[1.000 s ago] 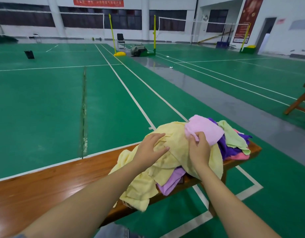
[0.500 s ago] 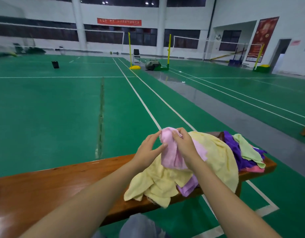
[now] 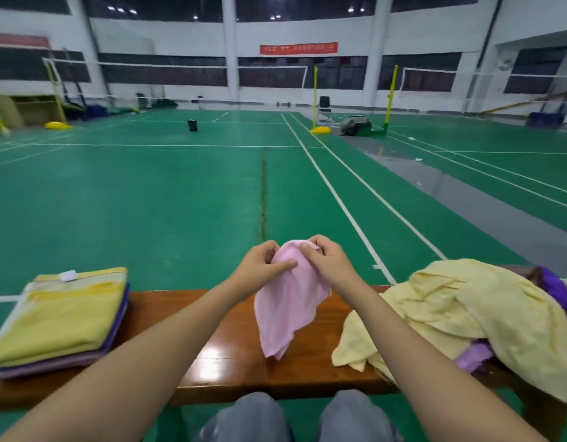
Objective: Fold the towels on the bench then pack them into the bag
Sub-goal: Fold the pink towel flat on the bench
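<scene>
The left grip (image 3: 263, 266) and right grip (image 3: 327, 263) pinch the top edge of the pink towel (image 3: 288, 311), now over free desk (image 3: 224, 362), off the pile (image 3: 467, 311).

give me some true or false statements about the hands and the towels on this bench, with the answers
1. The left hand and right hand both pinch the pink towel near its top. True.
2. The pink towel lies spread flat on the bench. False: it hangs bunched from the hands.
3. A folded stack with yellow on top sits on the bench to the person's left. True.
4. A purple towel covers the loose pile on the right. False: a yellow towel drapes over most of it, and purple shows only at the edges.
5. The bench is grey metal. False: it is glossy brown wood.
</scene>
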`<state>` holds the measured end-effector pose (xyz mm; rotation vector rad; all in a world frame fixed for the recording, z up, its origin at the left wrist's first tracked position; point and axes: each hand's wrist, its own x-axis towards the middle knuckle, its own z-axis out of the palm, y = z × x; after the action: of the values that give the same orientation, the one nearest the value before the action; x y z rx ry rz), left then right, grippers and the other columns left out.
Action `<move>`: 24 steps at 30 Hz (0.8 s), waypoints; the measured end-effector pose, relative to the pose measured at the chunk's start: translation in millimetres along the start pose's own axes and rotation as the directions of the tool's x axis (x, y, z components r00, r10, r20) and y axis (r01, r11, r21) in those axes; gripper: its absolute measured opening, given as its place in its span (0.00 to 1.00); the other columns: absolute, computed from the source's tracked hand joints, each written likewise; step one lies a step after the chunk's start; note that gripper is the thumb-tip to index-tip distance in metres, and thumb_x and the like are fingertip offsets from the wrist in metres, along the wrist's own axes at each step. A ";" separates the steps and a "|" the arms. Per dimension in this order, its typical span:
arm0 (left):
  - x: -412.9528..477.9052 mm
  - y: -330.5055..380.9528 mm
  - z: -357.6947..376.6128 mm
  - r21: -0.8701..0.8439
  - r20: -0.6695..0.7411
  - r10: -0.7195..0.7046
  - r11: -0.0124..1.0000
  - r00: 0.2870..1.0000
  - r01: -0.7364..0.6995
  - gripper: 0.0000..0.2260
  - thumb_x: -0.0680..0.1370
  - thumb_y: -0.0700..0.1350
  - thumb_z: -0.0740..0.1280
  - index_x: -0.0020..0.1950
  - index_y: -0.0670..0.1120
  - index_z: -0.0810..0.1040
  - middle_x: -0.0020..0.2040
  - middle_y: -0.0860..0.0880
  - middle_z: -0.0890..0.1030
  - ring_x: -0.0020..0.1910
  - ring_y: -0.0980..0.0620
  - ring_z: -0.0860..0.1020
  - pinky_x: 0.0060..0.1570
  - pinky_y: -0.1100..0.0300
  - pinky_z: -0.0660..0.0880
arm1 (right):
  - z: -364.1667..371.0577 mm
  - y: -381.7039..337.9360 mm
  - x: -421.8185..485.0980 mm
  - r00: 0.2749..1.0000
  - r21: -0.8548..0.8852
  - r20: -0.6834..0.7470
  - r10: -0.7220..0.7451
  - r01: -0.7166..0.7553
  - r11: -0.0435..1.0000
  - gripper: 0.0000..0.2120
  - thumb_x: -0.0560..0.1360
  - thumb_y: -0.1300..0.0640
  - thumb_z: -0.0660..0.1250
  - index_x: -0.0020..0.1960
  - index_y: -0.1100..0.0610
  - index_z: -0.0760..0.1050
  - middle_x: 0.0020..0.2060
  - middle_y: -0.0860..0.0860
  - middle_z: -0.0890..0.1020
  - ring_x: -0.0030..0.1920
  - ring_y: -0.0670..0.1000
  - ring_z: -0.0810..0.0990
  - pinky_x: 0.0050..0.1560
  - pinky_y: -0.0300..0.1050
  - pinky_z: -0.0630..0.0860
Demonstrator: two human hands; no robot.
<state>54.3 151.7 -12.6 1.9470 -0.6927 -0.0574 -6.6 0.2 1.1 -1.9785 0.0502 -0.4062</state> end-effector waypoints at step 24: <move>-24.8 -18.7 -56.4 -0.161 -0.212 -0.040 0.987 0.976 0.005 0.08 0.77 0.45 0.68 0.38 0.48 0.75 0.22 0.55 0.68 0.25 0.59 0.65 0.28 0.64 0.62 | 39.0 -9.1 -10.1 0.912 -0.089 0.386 0.142 -0.117 0.989 0.11 0.69 0.63 0.74 0.49 0.63 0.76 0.41 0.53 0.79 0.39 0.48 0.76 0.37 0.36 0.73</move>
<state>60.7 215.6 -7.9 1.7751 -0.5069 0.0806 -5.6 40.5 -8.1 -2.0717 -0.0606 0.0843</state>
